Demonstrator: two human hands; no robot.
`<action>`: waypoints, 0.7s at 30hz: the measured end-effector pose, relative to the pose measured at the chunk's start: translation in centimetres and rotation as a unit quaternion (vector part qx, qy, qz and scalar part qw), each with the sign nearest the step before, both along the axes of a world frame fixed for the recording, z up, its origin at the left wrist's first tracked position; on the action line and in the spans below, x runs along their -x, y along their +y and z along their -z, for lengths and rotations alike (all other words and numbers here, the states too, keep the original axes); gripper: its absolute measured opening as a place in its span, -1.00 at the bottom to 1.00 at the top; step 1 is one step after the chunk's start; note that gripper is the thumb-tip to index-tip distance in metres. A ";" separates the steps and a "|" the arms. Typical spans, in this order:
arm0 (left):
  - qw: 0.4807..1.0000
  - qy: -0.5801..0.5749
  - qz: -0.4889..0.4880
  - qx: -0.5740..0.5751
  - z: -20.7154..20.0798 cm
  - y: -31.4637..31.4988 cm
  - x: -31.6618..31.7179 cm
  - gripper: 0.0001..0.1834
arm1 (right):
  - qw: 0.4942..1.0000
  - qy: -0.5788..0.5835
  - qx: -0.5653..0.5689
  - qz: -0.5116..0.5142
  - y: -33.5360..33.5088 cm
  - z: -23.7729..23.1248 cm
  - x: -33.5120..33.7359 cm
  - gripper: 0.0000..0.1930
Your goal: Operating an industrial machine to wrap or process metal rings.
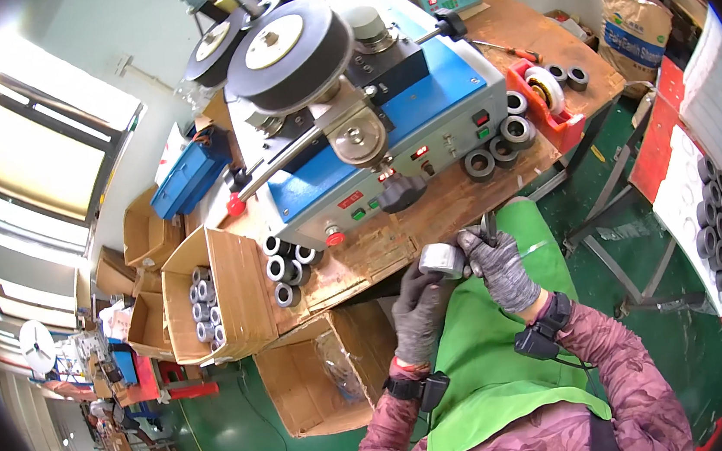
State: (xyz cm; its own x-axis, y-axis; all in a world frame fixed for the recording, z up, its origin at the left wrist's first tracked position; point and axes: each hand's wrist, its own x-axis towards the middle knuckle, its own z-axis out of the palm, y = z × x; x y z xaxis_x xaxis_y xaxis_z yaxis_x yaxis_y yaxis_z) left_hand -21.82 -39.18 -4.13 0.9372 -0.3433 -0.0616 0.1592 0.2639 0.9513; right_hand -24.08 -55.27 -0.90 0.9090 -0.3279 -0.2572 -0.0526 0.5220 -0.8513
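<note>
Both of my hands wear grey knitted gloves and meet in front of the workbench edge, above my green apron. Between the fingers of my left hand (419,311) is a thick grey ring (442,261), its pale side turned up. My right hand (504,271) is closed beside it, fingertips close against the ring's right side. A small dark tool with a metallic part (489,227) sticks up from the right hand; its exact kind cannot be made out. A thin pale strip (535,250) shows just right of that hand.
A blue machine (407,164) with large black wheels (291,56) stands on the wooden bench (365,268). Grey rings (503,151) sit at its right front, more (289,271) at its left. Cardboard boxes (241,293) stand left and below. A white board (688,194) on the right bears several rings.
</note>
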 end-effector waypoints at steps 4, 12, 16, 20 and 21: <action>0.983 0.133 0.003 0.124 -0.6 -1.8 0.6 -0.45 | 0.998 -0.021 0.066 0.004 2.2 0.4 0.3 -0.83; 0.967 0.186 -0.142 0.098 -2.8 7.0 0.8 -0.76 | 0.981 -0.043 0.058 -0.179 5.5 -0.2 -0.9 -0.71; 0.919 0.059 -0.385 -0.057 -1.2 25.3 3.6 -0.81 | 0.972 -0.027 0.066 -0.225 5.8 -0.3 -3.2 -0.57; 0.663 -0.079 -0.618 -0.414 -5.1 40.7 11.3 -0.72 | 0.938 -0.030 0.163 -0.303 6.2 0.6 -4.6 -0.47; 0.657 -0.074 -0.626 -0.415 -5.6 41.5 12.5 -0.72 | 0.924 -0.005 0.171 -0.343 6.5 1.5 -5.1 -0.54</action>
State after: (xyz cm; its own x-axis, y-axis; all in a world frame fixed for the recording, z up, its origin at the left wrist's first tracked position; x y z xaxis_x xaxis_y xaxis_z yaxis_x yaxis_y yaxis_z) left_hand -34.28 2.31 1.48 0.4705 0.7949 0.3830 0.2002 -0.5189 0.8311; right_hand -19.00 -48.74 -2.44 0.9346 0.2668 -0.2352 -0.2622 0.0701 -0.9625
